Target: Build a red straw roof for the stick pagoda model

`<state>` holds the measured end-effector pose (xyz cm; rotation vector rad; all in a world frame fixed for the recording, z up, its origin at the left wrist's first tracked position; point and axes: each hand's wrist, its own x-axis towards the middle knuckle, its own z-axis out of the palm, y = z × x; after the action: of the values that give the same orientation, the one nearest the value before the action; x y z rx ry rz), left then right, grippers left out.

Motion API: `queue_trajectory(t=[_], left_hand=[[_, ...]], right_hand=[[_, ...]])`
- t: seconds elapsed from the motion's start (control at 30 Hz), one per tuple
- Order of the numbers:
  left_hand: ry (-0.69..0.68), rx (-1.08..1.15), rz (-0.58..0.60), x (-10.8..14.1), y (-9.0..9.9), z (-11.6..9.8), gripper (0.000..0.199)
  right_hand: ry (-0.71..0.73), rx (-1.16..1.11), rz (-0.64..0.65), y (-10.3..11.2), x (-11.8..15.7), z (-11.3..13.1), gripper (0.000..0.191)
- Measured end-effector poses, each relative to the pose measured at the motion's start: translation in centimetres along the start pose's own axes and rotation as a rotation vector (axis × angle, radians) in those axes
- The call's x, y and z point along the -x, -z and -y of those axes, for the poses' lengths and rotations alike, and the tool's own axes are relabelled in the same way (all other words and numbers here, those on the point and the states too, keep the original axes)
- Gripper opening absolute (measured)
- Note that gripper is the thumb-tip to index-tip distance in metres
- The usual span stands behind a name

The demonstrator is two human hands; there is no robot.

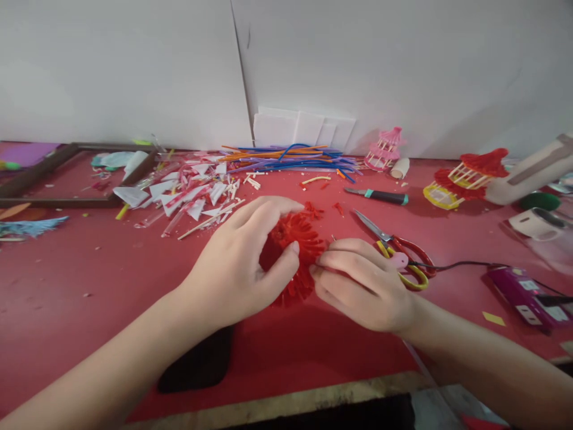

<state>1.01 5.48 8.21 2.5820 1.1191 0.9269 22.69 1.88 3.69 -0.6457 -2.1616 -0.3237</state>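
Observation:
My left hand [244, 260] curves around a round red fuzzy piece [304, 239] made of many pipe-cleaner loops, fingers over its far side and thumb on its near side. My right hand [362, 283] is closed, its fingertips against the piece's right edge. Behind that hand shows the pink end [398, 260] of a corded tool, and a thin tip pokes out by the index finger; the rest is hidden by the hand. Scissors [391, 239] with red and yellow handles lie just beyond. Small red scraps [339, 209] are scattered behind the red piece.
A utility knife [378, 196], blue, orange and purple pipe cleaners [290, 158], and torn wrappers [179, 191] lie toward the wall. Small pink [385, 149] and red [474, 173] pagoda models stand at right. The cord reaches a purple power strip [528, 298]. A black flat object [197, 364] lies below my left wrist.

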Motion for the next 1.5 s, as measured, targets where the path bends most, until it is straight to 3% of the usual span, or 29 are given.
queue_trajectory(t=[0.5, 1.5], left_hand=[[0.081, 0.017, 0.074, 0.4, 0.4, -0.6, 0.035], [0.03, -0.028, 0.143, 0.4, 0.7, -0.2, 0.04]], right_hand=[[-0.015, 0.008, 0.019, -0.1, -0.1, 0.1, 0.01], [0.105, -0.035, 0.029, -0.1, -0.1, -0.8, 0.009]])
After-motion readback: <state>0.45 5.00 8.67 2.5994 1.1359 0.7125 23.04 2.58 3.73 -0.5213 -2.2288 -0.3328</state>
